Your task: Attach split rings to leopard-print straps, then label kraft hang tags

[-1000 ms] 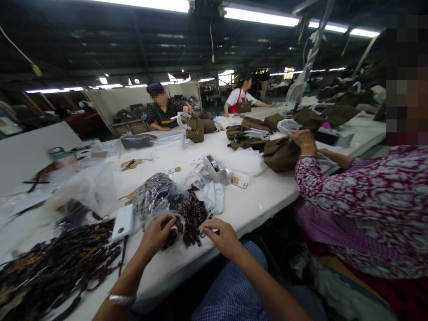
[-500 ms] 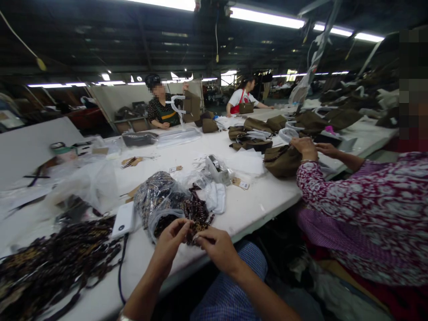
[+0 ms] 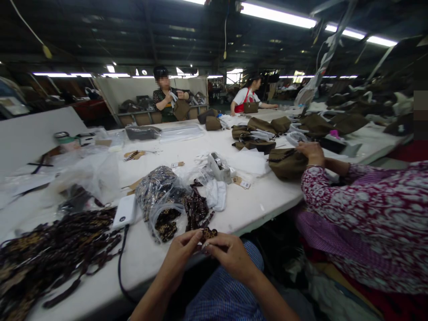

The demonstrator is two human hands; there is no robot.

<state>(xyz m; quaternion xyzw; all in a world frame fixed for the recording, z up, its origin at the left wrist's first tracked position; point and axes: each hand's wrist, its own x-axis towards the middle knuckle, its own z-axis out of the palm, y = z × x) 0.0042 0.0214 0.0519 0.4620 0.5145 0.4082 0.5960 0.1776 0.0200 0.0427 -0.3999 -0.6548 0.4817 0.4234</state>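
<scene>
Between the fingertips of both hands, at the table's front edge, is a small dark brown and tan piece with ring-like shapes (image 3: 210, 232). My left hand (image 3: 182, 252) pinches its near left end. My right hand (image 3: 230, 255) pinches it from the right, where a small shiny bit shows at the fingertips. Just beyond, a clear plastic bag (image 3: 160, 183) lies with its mouth towards me, full of similar brown and tan pieces. Dark brown beaded or braided strands (image 3: 195, 207) lie against the bag's right side.
A large heap of dark strands (image 3: 56, 254) covers the left front. Nearby lies a white power bank (image 3: 125, 210) with a black cable (image 3: 119, 263). Beyond are a tape dispenser (image 3: 219, 168) and paper tags (image 3: 241, 183). A co-worker's hand (image 3: 312, 154) rests on a brown bag (image 3: 286, 164) at right.
Both my hands have moved slightly down and right, towards me, with the piece, away from the plastic bag's mouth. Across the table, a co-worker has lowered and turned a brown bag.
</scene>
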